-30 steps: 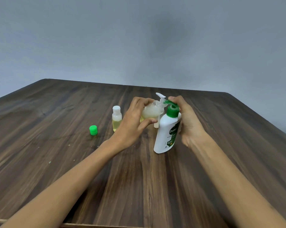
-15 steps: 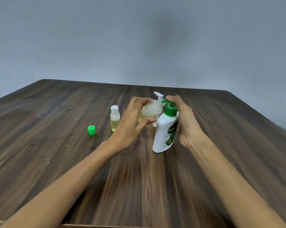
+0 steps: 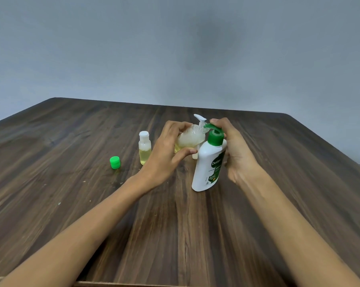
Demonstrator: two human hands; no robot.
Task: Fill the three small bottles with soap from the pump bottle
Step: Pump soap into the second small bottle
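A white pump bottle (image 3: 206, 168) with a green pump head stands on the table. My right hand (image 3: 237, 152) grips it from the right, with fingers curled over the pump head. My left hand (image 3: 164, 152) holds a small clear bottle (image 3: 190, 138), tilted, its mouth at the green nozzle; pale soap shows inside. A second small bottle (image 3: 144, 151) with a white cap and yellow liquid stands upright left of my left hand. A third small bottle (image 3: 199, 119) with a white top stands behind the held one, mostly hidden.
A loose green cap (image 3: 115, 162) lies on the dark wooden table (image 3: 71, 204), left of the capped bottle. The table's far edge meets a grey wall; its near edge runs along the bottom of the view.
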